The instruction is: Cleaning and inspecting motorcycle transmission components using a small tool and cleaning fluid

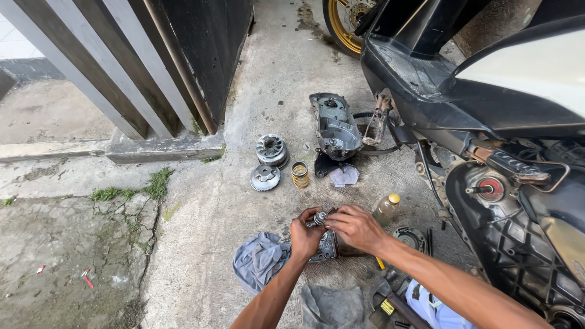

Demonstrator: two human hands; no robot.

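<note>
Metal pulley part (322, 245) sits low on the concrete floor (201, 231), between my hands. My left hand (304, 234) curls closed around its rim; my right hand (353, 226) pinches a small metal bushing (319, 217) on top. It looks heavy, rigid, probably greasy, so I judge the rim the safest grip.

Soft, even daylight, faint shadows, sharp focus throughout, with wide-angle bending at the edges.
</note>
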